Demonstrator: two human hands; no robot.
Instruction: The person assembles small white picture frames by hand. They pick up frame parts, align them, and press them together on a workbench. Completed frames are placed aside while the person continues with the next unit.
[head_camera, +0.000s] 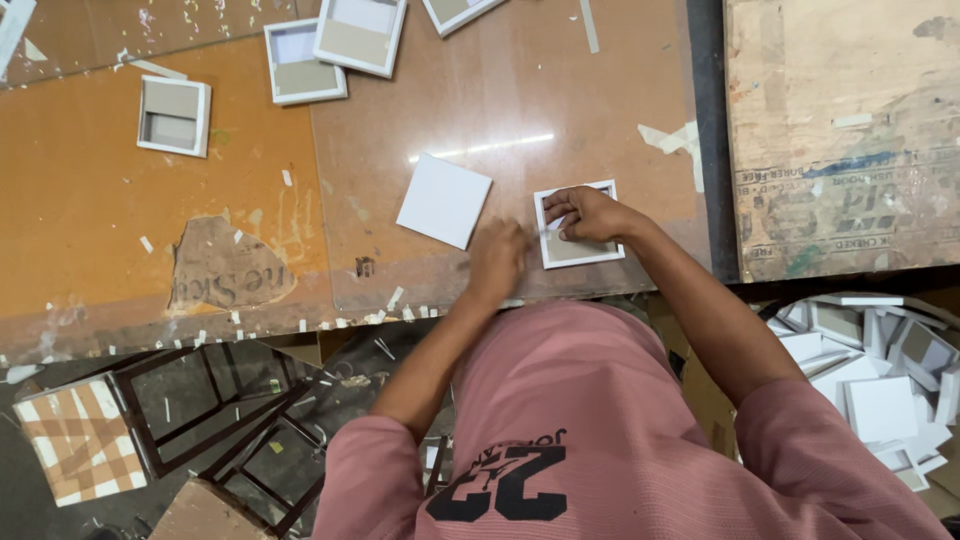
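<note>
Right hand (585, 213) sits on top of a small white square frame (579, 224) lying flat on the orange-brown table (250, 190), near its front edge. Fingers curled down onto the frame's upper-left part, pressing or pinching it; not a full wrap, more a fingertip grip on the rim. Left hand (497, 258) is just beside the frame's left edge, blurred, so I cannot tell whether its grip is open or closed; it doesn't clearly hold anything. Key relation: the frame lies right of the left hand and directly under the right hand, so the right hand is the nearer one. The frame is square, slightly rotated against the table edge, no real long axis. A plain white square panel (444, 200) lies flat just left of the left hand, apart from the frame. More white frames (175, 116) lie at the far side of the table, and a heap of white pieces (880, 380) sits lower down on the person's right.
</note>
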